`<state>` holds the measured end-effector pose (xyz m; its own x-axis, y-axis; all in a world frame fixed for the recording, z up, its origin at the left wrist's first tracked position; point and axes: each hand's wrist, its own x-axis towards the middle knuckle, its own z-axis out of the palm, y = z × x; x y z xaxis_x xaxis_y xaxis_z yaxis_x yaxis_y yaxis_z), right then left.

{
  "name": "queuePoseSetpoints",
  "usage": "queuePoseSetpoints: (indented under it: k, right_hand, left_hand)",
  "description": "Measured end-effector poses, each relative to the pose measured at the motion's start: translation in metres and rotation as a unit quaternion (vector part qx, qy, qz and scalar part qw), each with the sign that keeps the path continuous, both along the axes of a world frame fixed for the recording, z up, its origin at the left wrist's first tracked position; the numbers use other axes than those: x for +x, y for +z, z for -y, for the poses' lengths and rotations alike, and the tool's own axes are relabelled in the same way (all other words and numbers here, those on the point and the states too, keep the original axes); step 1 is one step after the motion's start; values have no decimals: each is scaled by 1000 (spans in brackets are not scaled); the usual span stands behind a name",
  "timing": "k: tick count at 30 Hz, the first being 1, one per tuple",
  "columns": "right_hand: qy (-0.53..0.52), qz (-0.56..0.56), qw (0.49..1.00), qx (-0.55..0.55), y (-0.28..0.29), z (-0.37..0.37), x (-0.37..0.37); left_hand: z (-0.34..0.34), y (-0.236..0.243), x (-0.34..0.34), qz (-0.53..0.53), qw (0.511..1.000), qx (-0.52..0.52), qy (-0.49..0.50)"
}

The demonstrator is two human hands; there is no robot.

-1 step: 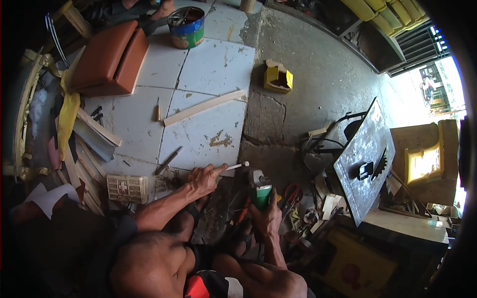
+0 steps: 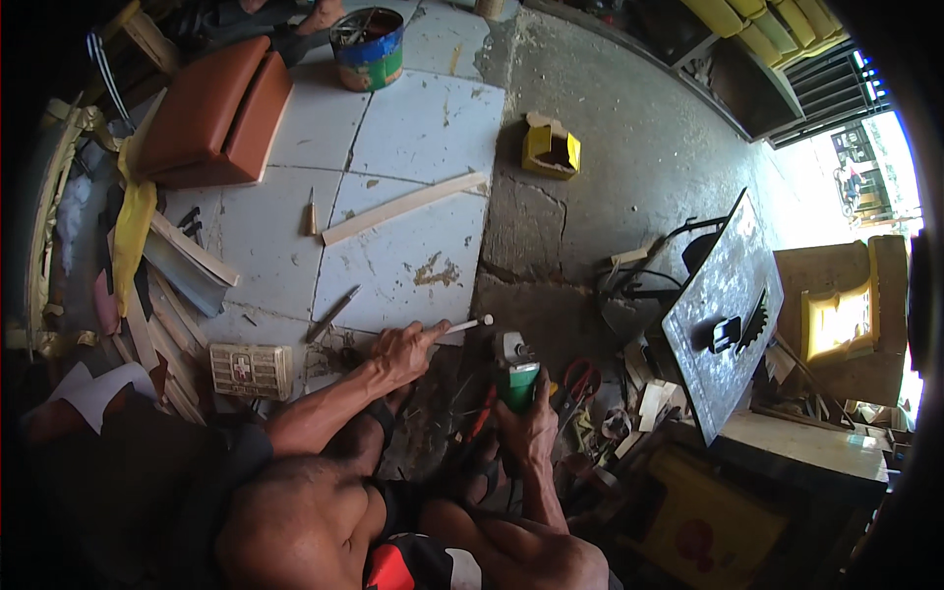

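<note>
My left hand [image 2: 401, 356] is closed around a thin pale rod [image 2: 464, 325], which sticks out to the right with a blunt round end. In my right hand [image 2: 528, 430] is a green power tool with a grey metal head, which looks like an angle grinder [image 2: 517, 385]. Its head is just below and right of the rod's tip, with a small gap between them. Whether its disc is turning I cannot tell. Red-handled scissors [image 2: 582, 380] lie on the floor right of the grinder.
A wooden strip [image 2: 403, 208], an awl-like tool [image 2: 312, 214] and a dark pointed tool [image 2: 334, 313] lie on the tiles. Nearby are a box with a cross [image 2: 251, 372], a brown cushioned piece [image 2: 202, 118], a paint bucket [image 2: 369, 67], a yellow carton [image 2: 551, 152] and a saw table [image 2: 723, 315] with exposed blade.
</note>
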<state>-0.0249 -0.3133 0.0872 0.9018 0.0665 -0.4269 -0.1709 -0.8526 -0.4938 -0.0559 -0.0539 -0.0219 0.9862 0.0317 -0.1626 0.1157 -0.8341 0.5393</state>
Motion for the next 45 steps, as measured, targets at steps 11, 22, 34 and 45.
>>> queuePoseSetpoints:
  k: [11, 22, 34, 45]
  right_hand:
    - [4, 32, 999, -22, -12, -11, 17]
    - [19, 51, 998, -29, -22, -17, 30]
    - [14, 37, 999, -28, -23, -17, 24]
    - [0, 27, 999, -19, -18, -20, 27]
  left_hand:
    - [-9, 21, -5, -39, 999, 0, 4]
    - [-21, 26, 12, -109, 993, 15, -40]
    - [-23, 37, 19, -107, 993, 20, -52]
    - [-23, 32, 17, -88, 994, 26, -61]
